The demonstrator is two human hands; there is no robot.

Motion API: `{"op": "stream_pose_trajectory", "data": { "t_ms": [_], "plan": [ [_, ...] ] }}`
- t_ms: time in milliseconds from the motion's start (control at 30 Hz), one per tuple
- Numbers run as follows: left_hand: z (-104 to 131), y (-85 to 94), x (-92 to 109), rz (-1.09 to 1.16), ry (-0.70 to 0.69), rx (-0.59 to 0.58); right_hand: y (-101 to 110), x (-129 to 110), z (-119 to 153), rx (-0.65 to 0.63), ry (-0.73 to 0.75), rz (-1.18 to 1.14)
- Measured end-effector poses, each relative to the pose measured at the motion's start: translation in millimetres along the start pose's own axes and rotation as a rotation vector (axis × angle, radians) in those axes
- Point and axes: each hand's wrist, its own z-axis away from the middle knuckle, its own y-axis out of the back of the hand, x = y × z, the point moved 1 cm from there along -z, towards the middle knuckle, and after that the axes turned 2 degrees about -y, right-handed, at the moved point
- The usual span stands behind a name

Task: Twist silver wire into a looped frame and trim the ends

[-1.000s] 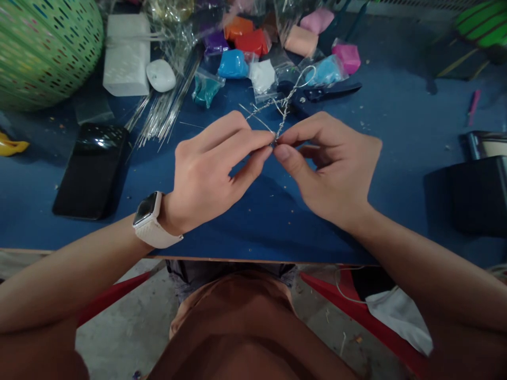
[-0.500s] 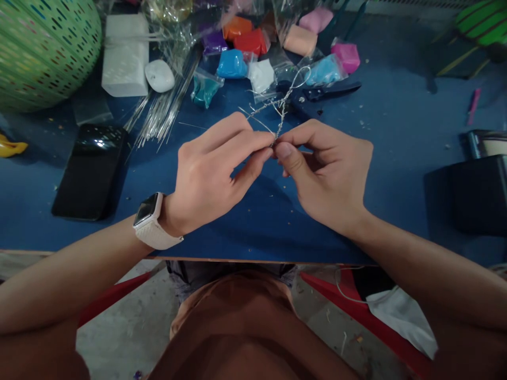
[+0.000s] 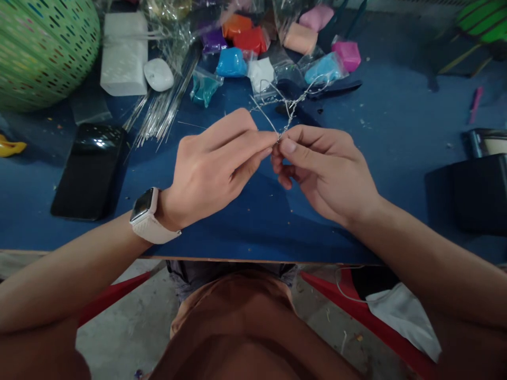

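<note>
In the head view, the twisted wire piece (image 3: 288, 108) rises up and away from the point where both hands meet above the blue bench (image 3: 396, 116), its long axis running from the pinch toward the clay packets (image 3: 253, 50) and black pliers (image 3: 332, 88) beyond. The left hand (image 3: 214, 163) and right hand (image 3: 328, 171) are equally close, fingertips almost touching. Both sets of fingers are closed tight, thumb against forefinger, pinching the wire's lower end between them.
</note>
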Motion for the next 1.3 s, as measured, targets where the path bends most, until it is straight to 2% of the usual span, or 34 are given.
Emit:
{"op": "stream_pose_trajectory", "data": {
  "t_ms": [100,167,300,400,467,600,667,767,1000,1133,1200,1300],
  "plan": [
    [2.1,-1.0,-0.8,-0.073,-0.113,0.093,0.8,-7.4,0.8,-0.018,-0.036,0.02],
    [2.7,-1.6,-4.2,-0.086,-0.129,0.099,2.1,-10.6,1.1,-0.038,-0.09,0.021],
    [2.0,-2.4,-15.2,-0.098,-0.138,-0.017,4.5,-11.4,-0.6,-0.097,-0.24,-0.062],
    [0.1,-1.3,-16.2,-0.055,-0.097,-0.066,4.0,-8.6,-1.7,-0.1,-0.239,-0.058],
    [-1.6,0.7,-11.0,0.057,-0.02,-0.029,3.4,-6.4,-0.1,-0.037,-0.105,0.082],
    [-3.9,3.8,1.3,0.32,0.231,-0.02,4.3,-5.4,9.7,0.196,0.375,0.633],
    [-4.1,4.9,4.1,0.384,0.315,-0.049,6.0,-6.2,13.2,0.224,0.576,0.861],
    [-3.6,6.0,4.1,0.464,0.411,-0.085,9.8,-9.0,12.3,0.203,0.776,1.076],
    [-1.7,6.3,4.3,0.578,0.414,-0.091,18.0,-16.0,6.2,0.233,1.046,1.342],
    [-2.6,8.0,6.4,0.57,0.402,-0.096,22.2,-14.4,4.0,0.257,1.292,1.455],
    [-3.3,9.3,7.8,0.554,0.394,-0.089,21.4,-13.6,4.3,0.256,1.269,1.465],
    [-3.8,11.2,10.5,0.517,0.384,-0.071,16.2,-14.7,9.9,0.27,1.04,1.384]
  ]
}}
